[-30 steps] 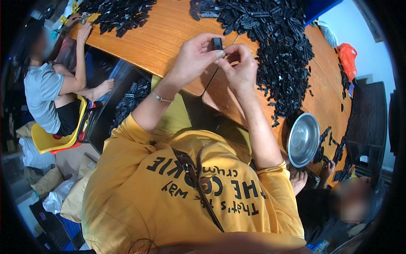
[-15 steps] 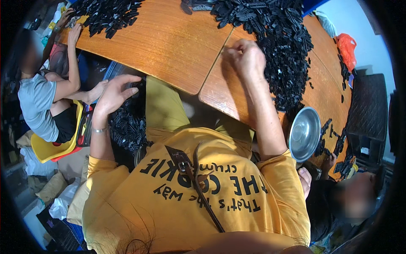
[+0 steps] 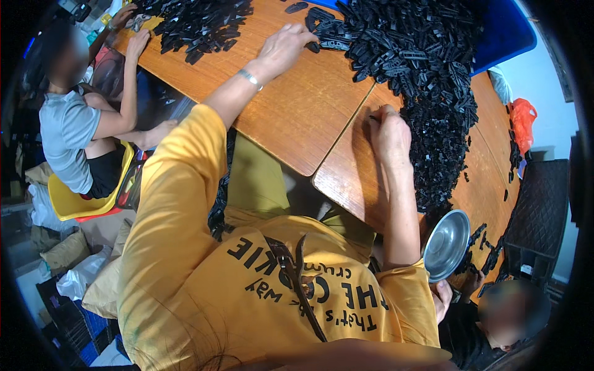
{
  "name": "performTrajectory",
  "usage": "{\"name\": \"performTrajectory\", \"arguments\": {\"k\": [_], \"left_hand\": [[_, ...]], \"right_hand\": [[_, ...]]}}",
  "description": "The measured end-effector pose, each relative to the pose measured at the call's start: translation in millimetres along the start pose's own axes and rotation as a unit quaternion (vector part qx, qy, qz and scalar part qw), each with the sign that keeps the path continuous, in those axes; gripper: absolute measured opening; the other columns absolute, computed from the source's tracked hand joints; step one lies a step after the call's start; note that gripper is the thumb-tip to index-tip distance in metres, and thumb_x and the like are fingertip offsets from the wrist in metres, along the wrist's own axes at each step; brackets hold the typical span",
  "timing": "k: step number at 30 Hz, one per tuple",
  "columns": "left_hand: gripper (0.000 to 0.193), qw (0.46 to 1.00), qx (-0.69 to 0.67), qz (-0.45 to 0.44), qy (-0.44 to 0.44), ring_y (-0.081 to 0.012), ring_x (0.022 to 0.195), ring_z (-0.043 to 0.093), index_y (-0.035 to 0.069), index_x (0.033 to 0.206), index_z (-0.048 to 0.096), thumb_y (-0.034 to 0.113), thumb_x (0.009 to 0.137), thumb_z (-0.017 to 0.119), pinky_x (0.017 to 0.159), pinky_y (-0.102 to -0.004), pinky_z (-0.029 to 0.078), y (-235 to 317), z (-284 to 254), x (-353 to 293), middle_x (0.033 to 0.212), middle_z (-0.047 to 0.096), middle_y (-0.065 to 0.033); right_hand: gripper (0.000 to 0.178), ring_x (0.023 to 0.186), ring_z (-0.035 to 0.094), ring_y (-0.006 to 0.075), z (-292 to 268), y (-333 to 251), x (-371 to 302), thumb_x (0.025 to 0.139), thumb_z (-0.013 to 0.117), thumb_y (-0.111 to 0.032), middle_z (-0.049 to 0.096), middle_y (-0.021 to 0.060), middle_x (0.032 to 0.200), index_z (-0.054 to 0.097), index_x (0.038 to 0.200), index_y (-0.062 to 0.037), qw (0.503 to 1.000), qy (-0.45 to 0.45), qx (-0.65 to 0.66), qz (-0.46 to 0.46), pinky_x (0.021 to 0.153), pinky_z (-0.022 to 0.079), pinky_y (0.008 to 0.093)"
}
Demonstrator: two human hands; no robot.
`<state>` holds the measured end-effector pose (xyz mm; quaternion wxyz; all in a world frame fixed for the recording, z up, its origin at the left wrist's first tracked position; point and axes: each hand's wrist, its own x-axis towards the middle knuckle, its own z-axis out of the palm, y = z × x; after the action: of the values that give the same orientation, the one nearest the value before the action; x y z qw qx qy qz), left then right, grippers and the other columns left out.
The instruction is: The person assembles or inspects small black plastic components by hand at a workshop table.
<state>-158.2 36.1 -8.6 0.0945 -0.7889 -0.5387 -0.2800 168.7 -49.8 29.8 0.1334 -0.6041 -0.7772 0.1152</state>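
Observation:
My left hand (image 3: 286, 48) reaches across the wooden table to the left edge of a large heap of black plastic parts (image 3: 396, 55). Its fingertips close on one long, oval black plastic part (image 3: 314, 47) there. Nearer to me, my right hand (image 3: 391, 137) is held over the table, left of a heap of smaller black plastic pieces (image 3: 436, 154). Thumb and fingers are pinched together, with a small dark piece (image 3: 374, 117) just showing at their tips; the curled hand hides most of it.
A blue bin (image 3: 504, 37) stands behind the heap. At right are a metal bowl (image 3: 447, 244) and a red plastic bag (image 3: 523, 123). Another heap (image 3: 201, 28) lies far left, where a seated co-worker (image 3: 74, 136) works. A second person (image 3: 513, 315) sits at right.
My left hand has swung from beside the table edge up to the big heap and closed on a part. My right hand stays pinched near the small pieces. The view has shifted.

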Motion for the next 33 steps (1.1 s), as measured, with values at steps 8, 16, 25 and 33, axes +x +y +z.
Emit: {"name": "performTrajectory", "arguments": {"k": [8, 16, 25, 33], "left_hand": [[0.012, 0.995, 0.027, -0.03, -0.091, -0.0297, 0.101, 0.067, 0.008, 0.099, 0.066, 0.009, 0.09, 0.075, 0.085, -0.0419, 0.057, 2, 5, 19, 0.103, 0.07, -0.0066], [0.016, 0.64, -0.704, -0.298, -0.072, -0.0164, 0.102, 0.074, 0.007, 0.116, 0.064, 0.015, 0.103, 0.07, 0.084, -0.0301, 0.062, 73, -35, -29, 0.118, 0.075, -0.0116], [0.032, 0.545, -0.807, -0.213, -0.081, -0.0191, 0.109, 0.072, 0.005, 0.133, 0.059, 0.012, 0.103, 0.067, 0.092, -0.0303, 0.059, 133, -84, -40, 0.121, 0.073, -0.0113], [0.035, 0.581, -0.783, -0.206, -0.084, -0.0122, 0.111, 0.068, 0.007, 0.136, 0.06, 0.012, 0.102, 0.069, 0.093, -0.0284, 0.056, 153, -96, -45, 0.122, 0.07, -0.0033]], "right_hand": [[0.021, 0.081, 0.074, 0.0371, 2, -26, -35, 0.088, 0.08, -0.013, 0.074, 0.0218, 0.086, 0.068, 0.1, 0.0003, 0.976, -0.082, 0.2, -0.002, 0.074, 0.057, 0.0424], [0.023, 0.064, 0.061, 0.0098, 1, -45, -28, 0.087, 0.087, -0.015, 0.067, 0.003, 0.07, 0.067, 0.088, -0.0021, 0.923, 0.05, 0.38, -0.031, 0.06, 0.05, 0.0286], [0.01, 0.073, 0.069, 0.0094, -27, -70, -39, 0.091, 0.077, 0.002, 0.07, 0.0058, 0.09, 0.07, 0.098, 0.0017, 0.85, 0.219, 0.457, -0.143, 0.067, 0.059, 0.0239], [0.014, 0.076, 0.07, 0.0124, -33, -79, -42, 0.086, 0.078, 0.007, 0.067, 0.0091, 0.097, 0.068, 0.094, 0.0007, 0.833, 0.308, 0.413, -0.202, 0.063, 0.058, 0.0245]]}}
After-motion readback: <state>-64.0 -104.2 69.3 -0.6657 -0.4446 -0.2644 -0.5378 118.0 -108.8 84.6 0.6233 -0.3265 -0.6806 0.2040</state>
